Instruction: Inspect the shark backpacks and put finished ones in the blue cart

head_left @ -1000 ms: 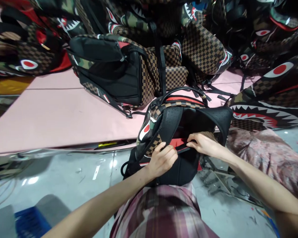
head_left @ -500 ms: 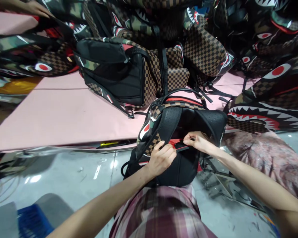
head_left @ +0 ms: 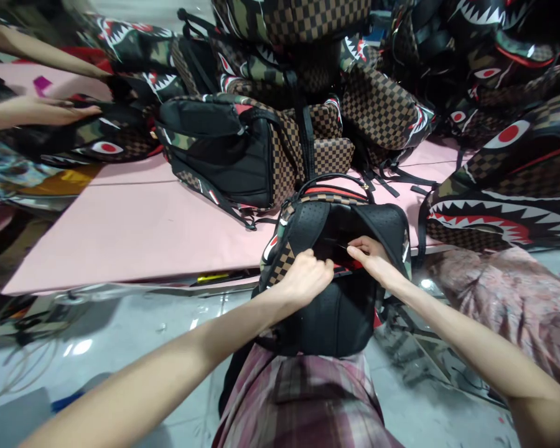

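Observation:
A black backpack (head_left: 338, 323) with checkered and camouflage sides leans between my lap and the table edge, its shoulder straps facing me. Across its back panel a red-lined opening (head_left: 351, 266) shows. My left hand (head_left: 307, 278) is closed at the left end of this opening, fingers gripping the backpack's edge. Just right of it, my right hand (head_left: 372, 256) pinches thumb and forefinger together over the opening. Whatever sits between those fingertips is too small to make out. The top handle (head_left: 333, 177) stands up at the far side.
A pink table (head_left: 135, 230) stretches ahead. On it lie a black-backed backpack (head_left: 221, 152), a checkered one (head_left: 382, 106) and several more piled behind. A shark-mouth backpack (head_left: 504, 186) stands at right, near patterned fabric (head_left: 499, 286). At left, a co-worker's hand (head_left: 56, 112) is over another backpack.
My right hand has shifted slightly up and away from the left hand. My left hand has turned into a more closed grip. The backpack's right strap has swung inward. The co-worker's hands have come into view.

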Available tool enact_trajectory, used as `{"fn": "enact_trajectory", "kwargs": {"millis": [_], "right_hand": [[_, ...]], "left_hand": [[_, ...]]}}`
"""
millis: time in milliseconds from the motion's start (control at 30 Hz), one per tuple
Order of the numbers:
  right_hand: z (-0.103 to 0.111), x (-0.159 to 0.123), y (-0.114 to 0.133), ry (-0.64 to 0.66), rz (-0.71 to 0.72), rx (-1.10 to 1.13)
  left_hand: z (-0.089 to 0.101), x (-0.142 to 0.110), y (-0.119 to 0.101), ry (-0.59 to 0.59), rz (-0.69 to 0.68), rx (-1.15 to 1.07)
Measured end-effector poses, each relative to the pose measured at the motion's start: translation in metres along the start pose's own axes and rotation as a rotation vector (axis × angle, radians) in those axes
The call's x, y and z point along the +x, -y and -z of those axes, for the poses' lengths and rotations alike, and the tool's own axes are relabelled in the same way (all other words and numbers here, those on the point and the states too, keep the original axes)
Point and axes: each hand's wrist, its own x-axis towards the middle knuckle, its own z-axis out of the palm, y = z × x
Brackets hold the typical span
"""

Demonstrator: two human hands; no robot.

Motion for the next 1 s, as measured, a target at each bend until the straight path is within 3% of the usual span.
{"fn": "enact_trajectory", "kwargs": {"millis": [133, 233, 333, 600, 733, 1000], "right_hand": [[-0.001, 0.002, -0.005, -0.018, 0.017, 0.01], [0.003, 0.002, -0.008, 0.006, 0.005, 0.009], [0.008, 0.001, -0.009, 0.039, -0.002, -0.05], [0.013, -0.003, 0.011, 0.266, 0.052, -0.534], [0.01, -0.003, 0.018, 0.322, 0.038, -0.56], [0.001, -0.001, 0.018, 0.313, 0.107, -0.558]], "left_hand": [[0.011, 0.024, 0.003, 0.236, 0.004, -0.113], [0.007, 0.031, 0.003, 0.309, 0.061, -0.182], [0.001, 0.029, 0.0, 0.275, 0.112, -0.158], [0.008, 0.018, -0.007, 0.277, 0.332, -0.102], [0.004, 0.015, -0.007, 0.247, 0.368, -0.084], [-0.003, 0.008, -0.003, 0.143, 0.353, -0.087]]}}
